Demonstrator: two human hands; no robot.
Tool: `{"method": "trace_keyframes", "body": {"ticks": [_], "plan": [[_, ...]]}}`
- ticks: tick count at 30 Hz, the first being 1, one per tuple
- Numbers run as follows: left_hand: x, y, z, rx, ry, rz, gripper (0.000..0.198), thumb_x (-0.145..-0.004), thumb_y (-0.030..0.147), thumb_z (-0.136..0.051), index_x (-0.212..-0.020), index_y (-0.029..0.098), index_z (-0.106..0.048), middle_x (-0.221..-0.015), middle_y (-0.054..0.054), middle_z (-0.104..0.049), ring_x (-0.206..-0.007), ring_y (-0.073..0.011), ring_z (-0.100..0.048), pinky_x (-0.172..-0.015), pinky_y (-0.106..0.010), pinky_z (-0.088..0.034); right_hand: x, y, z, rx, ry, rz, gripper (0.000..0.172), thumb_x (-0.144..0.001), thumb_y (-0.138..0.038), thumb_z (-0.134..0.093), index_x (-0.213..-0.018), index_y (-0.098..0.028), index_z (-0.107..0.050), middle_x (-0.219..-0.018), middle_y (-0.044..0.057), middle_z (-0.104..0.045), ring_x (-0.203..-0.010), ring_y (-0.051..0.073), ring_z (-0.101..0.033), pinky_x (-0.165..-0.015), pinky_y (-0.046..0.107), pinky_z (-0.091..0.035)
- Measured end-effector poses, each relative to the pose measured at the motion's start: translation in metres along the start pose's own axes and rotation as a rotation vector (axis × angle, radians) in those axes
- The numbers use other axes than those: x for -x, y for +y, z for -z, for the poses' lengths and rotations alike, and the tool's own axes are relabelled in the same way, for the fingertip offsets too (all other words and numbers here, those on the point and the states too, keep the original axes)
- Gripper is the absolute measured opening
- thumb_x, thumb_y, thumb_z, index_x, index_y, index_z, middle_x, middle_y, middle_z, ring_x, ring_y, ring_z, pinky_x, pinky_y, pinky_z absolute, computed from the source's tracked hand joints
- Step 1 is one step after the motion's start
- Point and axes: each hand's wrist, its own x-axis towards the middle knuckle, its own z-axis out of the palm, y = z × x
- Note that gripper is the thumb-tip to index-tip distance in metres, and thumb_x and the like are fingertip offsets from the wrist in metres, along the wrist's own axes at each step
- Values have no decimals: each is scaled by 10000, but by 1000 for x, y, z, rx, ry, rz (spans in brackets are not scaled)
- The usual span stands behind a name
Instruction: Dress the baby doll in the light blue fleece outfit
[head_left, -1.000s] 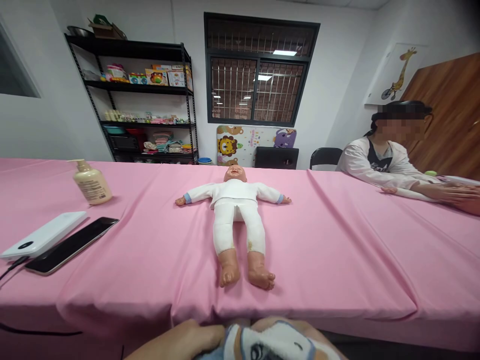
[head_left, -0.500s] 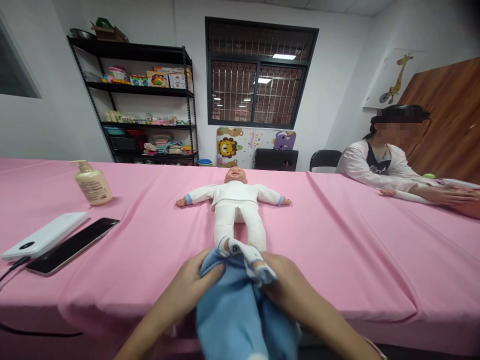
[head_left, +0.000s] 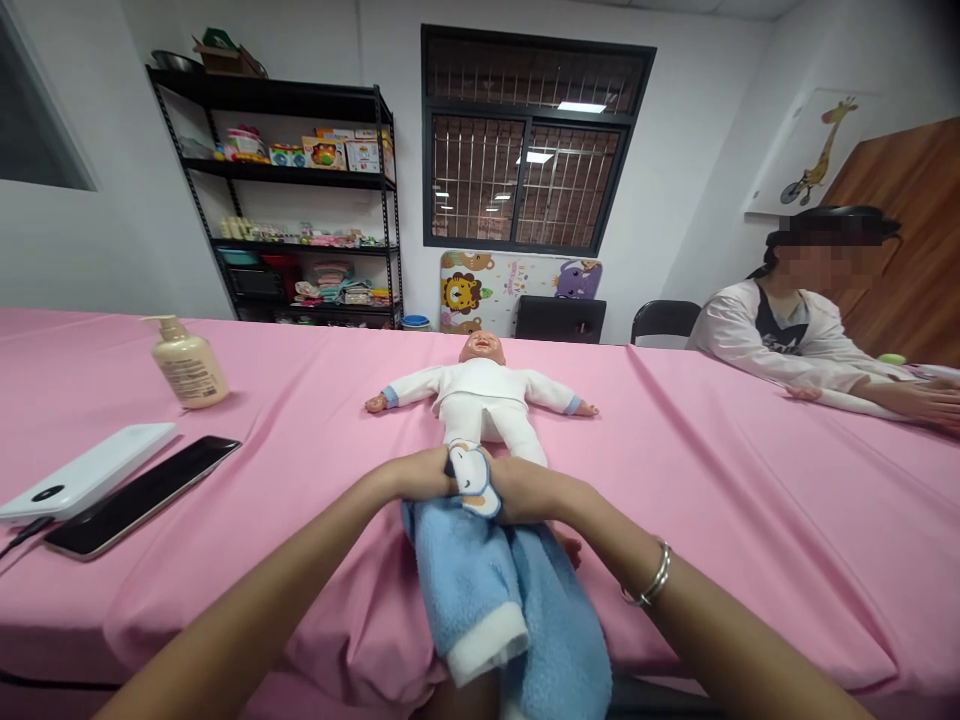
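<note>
A baby doll in white clothes lies on its back on the pink-covered table, arms spread. A blue fleece baby garment with white cuffs and a penguin-face patch covers the doll's lower legs. My left hand grips the garment's top edge at the doll's thighs, and my right hand grips the opposite side. One doll foot shows beside the fleece. The other is hidden.
A pump bottle of lotion, a white power bank and a black smartphone lie at the table's left. A seated person rests both hands on the table at the right. A shelf of baby goods stands behind.
Both hands have moved forward along the doll, drawing the blue garment up from the near table edge over its feet and shins to its thighs.
</note>
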Motion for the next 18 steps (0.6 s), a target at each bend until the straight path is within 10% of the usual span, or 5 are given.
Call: {"method": "trace_keyframes", "body": {"ticks": [5,13,18], "plan": [[-18,-15,27,-45,-190,79,432,-691,329,-651,-1085,163,-587,-1123,-55,-603,-1066,-245,-530,-939,-328,-404,-21,10,13,-171,-214,-30,717,-543,-117,-689,-1220,-142,-452,-1172,104,-521,-1009,239,-516,-919,362,-427],[-9,-17,2,482,213,120,501,-706,448,-682,-1080,137,-564,-1074,-73,-624,-999,-249,-570,-853,-319,-448,-8,35,10,-615,-81,-43,597,-569,-140,-649,-1141,-145,-477,-970,45,-544,-839,171,-506,-790,326,-466],[6,2,12,901,138,74,615,-688,456,-696,-1172,129,-503,-1059,-102,-617,-951,-229,-584,-774,-279,-472,-1,35,11,-1287,-14,-257,309,-556,-231,-630,-838,-123,-566,-810,52,-589,-767,182,-553,-754,338,-483]]}}
